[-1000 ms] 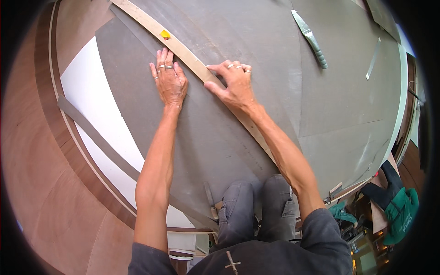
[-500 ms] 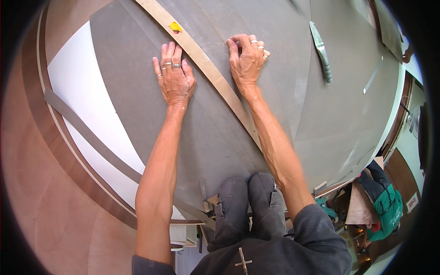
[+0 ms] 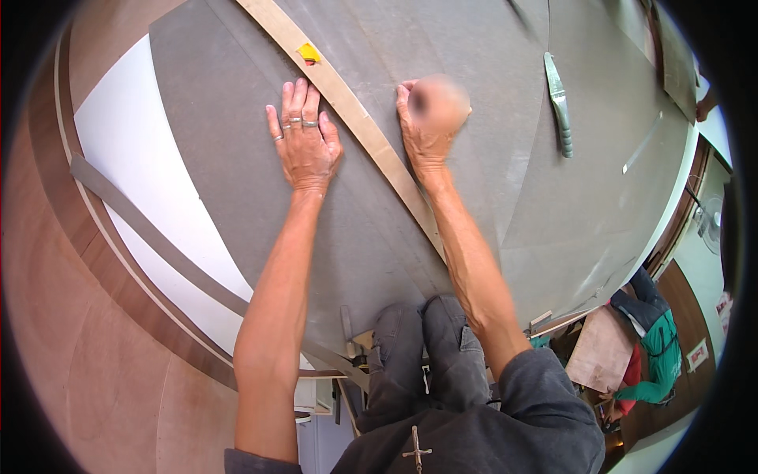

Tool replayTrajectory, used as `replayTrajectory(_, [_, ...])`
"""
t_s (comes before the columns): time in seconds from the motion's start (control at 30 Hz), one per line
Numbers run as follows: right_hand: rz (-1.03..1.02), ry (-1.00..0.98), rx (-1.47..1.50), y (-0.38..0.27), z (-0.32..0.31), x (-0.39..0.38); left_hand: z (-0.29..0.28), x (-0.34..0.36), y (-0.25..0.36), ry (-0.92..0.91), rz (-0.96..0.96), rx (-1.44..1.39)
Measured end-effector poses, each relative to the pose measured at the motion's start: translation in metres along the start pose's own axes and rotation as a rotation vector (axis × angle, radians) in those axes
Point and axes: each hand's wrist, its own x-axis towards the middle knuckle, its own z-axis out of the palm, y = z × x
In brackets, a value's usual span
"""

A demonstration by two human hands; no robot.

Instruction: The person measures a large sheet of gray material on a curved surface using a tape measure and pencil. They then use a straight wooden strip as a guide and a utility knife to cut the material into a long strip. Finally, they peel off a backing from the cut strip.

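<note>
My left hand (image 3: 308,146) lies flat, fingers outstretched, on the grey sheet (image 3: 221,95), just left of a long light wooden strip (image 3: 371,134) that runs diagonally across it. A small yellow piece (image 3: 309,52) with red beneath sits on the strip above that hand. Right of the strip is my right hand (image 3: 430,126) on or just above the sheet; a blurred patch covers most of its fingers, so what they hold, if anything, is hidden. A metal knife or spatula with a ridged handle (image 3: 558,103) lies farther right.
A white panel (image 3: 114,118), a grey strip (image 3: 142,213) and curved wooden edging (image 3: 87,229) lie on the left. A thin pale strip (image 3: 643,142) lies at right. A co-worker in teal (image 3: 659,363) bends beside a plywood piece (image 3: 600,344) at lower right; another person's hand (image 3: 705,108) shows at the right edge.
My right hand has left the wooden strip and moved up and right of it. My left hand stays flat beside the strip. The co-worker at lower right has moved.
</note>
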Motion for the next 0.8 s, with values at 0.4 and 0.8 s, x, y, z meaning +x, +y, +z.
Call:
replayTrajectory(0.4, [0.013, -0.009, 0.08, -0.001, -0.008, 0.002, -0.001, 0.002, 0.001, -0.016, 0.007, 0.004])
replayTrajectory(0.8, [-0.039, 0.003, 0.074, 0.003, -0.006, 0.0, -0.003, 0.0, -0.001, -0.052, -0.016, -0.001])
